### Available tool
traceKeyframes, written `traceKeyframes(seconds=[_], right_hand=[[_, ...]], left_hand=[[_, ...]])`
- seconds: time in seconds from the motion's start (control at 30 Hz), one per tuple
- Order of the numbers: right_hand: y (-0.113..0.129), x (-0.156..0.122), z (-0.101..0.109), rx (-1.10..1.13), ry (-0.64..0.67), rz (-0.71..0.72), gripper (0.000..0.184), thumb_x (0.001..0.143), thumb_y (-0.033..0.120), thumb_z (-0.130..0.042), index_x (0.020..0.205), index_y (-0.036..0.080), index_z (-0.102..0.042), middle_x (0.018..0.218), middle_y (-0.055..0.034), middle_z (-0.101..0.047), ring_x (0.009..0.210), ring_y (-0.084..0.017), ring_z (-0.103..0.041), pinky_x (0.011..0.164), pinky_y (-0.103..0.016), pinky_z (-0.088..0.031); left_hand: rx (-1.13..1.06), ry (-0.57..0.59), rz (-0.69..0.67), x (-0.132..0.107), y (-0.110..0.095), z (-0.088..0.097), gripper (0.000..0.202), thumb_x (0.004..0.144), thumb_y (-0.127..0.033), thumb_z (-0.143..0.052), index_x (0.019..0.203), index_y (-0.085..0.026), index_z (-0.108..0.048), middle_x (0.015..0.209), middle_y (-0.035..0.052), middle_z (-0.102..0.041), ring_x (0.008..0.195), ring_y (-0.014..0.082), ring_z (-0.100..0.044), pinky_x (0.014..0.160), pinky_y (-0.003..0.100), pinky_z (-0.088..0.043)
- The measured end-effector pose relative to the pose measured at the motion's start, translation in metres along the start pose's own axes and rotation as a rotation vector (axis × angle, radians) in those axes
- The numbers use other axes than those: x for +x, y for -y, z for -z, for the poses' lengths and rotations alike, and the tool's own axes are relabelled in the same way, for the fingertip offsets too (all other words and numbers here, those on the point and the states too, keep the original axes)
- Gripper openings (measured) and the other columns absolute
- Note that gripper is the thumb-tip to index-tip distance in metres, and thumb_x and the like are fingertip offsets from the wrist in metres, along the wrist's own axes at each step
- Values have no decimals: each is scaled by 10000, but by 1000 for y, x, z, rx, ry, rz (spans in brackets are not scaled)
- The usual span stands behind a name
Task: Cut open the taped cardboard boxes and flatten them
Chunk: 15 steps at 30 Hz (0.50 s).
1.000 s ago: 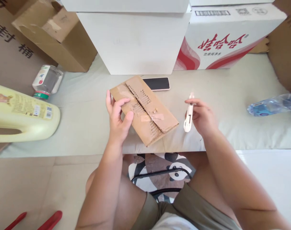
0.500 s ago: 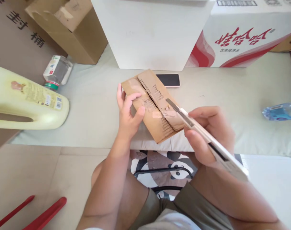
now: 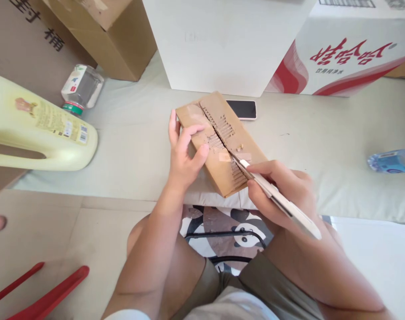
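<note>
1. The tabletop (image 3: 325, 146) is cloth-covered.
2. The cardboard box (image 3: 220, 144) lies aslant near the tabletop's front edge.
3. Left hand (image 3: 187, 155): fingers clasp the box's left side.
4. Right hand (image 3: 290, 184): fingers grasp the white box cutter (image 3: 275, 193).
5. The cutter's blade (image 3: 235, 157) meets the box's taped central seam (image 3: 218, 134).

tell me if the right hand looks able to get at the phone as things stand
Probably not to grasp it: the right hand holds the white cutter, blade at the cardboard box. The phone's right end does lie uncovered beyond the box.
</note>
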State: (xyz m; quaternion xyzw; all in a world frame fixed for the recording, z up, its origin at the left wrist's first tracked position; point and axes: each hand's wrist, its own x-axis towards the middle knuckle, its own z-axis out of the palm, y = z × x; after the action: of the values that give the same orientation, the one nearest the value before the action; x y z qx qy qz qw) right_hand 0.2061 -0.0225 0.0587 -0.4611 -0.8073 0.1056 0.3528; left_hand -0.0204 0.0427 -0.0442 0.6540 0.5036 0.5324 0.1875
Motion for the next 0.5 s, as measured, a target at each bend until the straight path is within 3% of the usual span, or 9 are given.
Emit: traceKeyframes(seconds=[0.3,0.5], right_hand=[[-4,-2,2,224,5,-159,29,884,255,-645,894,230,-656,515,78,-551,377,-66,-396,400,-219,-309],[-6,-1,3,282,-40,-171,40,852,230,-623,839,222,-660,488,74,-542,369,-69,-411,396,-216,-318]], left_hand=[[-9,15,93,3,-9,3,622,877,-793,-553,1181,-263,-673,1773,115,-192,1596,382,-332,1302,559,-324],[18,19,110,3,-10,5,639,868,-813,-547,1169,-266,-680,1767,86,-205,1654,355,-192,1331,526,-276]])
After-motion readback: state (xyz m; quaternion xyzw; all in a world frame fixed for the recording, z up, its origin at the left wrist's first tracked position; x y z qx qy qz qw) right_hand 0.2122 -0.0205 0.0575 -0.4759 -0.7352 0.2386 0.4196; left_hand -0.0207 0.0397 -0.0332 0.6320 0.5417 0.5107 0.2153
